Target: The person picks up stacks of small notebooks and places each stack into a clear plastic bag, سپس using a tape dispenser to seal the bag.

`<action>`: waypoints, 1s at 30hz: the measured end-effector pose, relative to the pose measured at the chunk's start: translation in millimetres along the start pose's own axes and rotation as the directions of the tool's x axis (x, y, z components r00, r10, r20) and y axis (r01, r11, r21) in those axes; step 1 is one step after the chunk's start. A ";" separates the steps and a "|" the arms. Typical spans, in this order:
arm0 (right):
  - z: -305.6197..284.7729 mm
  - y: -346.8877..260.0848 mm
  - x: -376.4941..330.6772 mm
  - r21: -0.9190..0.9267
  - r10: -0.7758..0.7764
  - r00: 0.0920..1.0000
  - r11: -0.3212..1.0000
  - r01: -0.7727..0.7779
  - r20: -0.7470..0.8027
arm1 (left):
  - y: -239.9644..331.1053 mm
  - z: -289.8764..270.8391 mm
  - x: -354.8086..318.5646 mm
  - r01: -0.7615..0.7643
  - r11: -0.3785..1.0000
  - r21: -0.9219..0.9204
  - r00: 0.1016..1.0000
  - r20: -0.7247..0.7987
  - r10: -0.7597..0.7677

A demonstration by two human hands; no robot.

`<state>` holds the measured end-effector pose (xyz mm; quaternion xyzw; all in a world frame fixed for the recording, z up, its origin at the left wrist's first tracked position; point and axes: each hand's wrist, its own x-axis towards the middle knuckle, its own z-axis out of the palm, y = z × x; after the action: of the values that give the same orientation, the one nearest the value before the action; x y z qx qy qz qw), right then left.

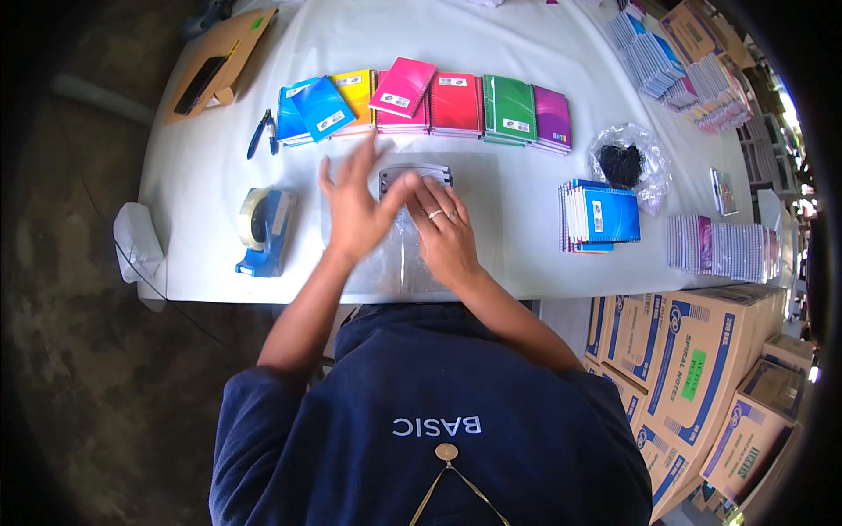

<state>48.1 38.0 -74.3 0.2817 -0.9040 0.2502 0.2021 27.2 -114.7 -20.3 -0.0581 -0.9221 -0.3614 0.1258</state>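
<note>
A clear plastic bag lies at the table's near edge in front of me. At its far end sits a pale block with dark edge marks, perhaps a stack of spiral notebooks; my hands partly hide it. My left hand is raised beside the bag, its fingers spread and slightly blurred, holding nothing. Fingers stretched out, my right hand lies over the bag's right side, and a ring shows on it. The two hands nearly meet at the left thumb and right fingertips.
Beyond my hands runs a row of coloured notebook stacks, including a green one. A blue tape dispenser and a pen are at left. At right are blue notebooks and a bag of black bands; cartons stand below.
</note>
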 end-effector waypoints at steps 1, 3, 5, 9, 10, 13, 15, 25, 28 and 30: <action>0.5 1.4 1.1 -0.029 -0.045 0.999 0.999 0.045 0.005 | -5.0 2.8 16.7 -0.066 0.990 0.123 0.970 -0.223 0.093; -0.6 0.5 6.0 -0.051 -0.058 0.998 0.997 0.059 0.007 | -21.8 7.6 46.0 -0.031 0.998 -0.060 0.997 0.065 0.035; 2.1 -0.9 8.7 -0.019 -0.050 0.998 0.999 0.049 -0.042 | -30.5 10.1 46.6 0.058 0.974 -0.220 0.937 0.348 0.023; 13.5 7.3 2.4 0.020 -0.003 1.000 1.000 0.004 -0.026 | -13.8 18.8 14.3 -0.283 0.958 -0.047 0.951 0.120 0.286; 19.2 7.2 1.6 0.212 0.035 0.986 0.977 0.001 -0.164 | -9.7 18.4 5.9 -0.230 0.973 -0.020 0.969 0.086 0.231; 21.4 3.2 8.7 0.430 0.169 0.923 0.903 -0.005 -0.344 | -0.9 14.2 -18.5 -0.227 0.970 0.092 0.972 0.076 0.220; 20.8 0.9 9.7 0.465 0.233 0.887 0.885 -0.024 -0.398 | 9.9 13.6 -33.7 -0.236 0.943 0.232 0.971 0.075 0.225; 16.1 7.3 5.5 0.396 0.088 0.984 0.918 -0.020 -0.154 | -171.2 -143.7 -130.9 0.780 0.621 0.076 0.625 -0.107 -0.773; 15.4 15.5 4.2 0.371 0.105 0.984 0.927 -0.045 -0.145 | -131.7 -120.0 -127.2 0.770 0.565 -0.297 0.603 0.045 -0.797; 14.4 15.9 3.8 0.388 0.083 0.985 0.921 -0.019 -0.150 | -120.9 -128.9 -117.7 0.826 0.501 -0.258 0.549 0.168 -0.819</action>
<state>32.3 39.7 -89.2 0.2706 -0.8245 0.4505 0.2097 140.9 -292.9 -40.2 0.3634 -0.7716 -0.5156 -0.0824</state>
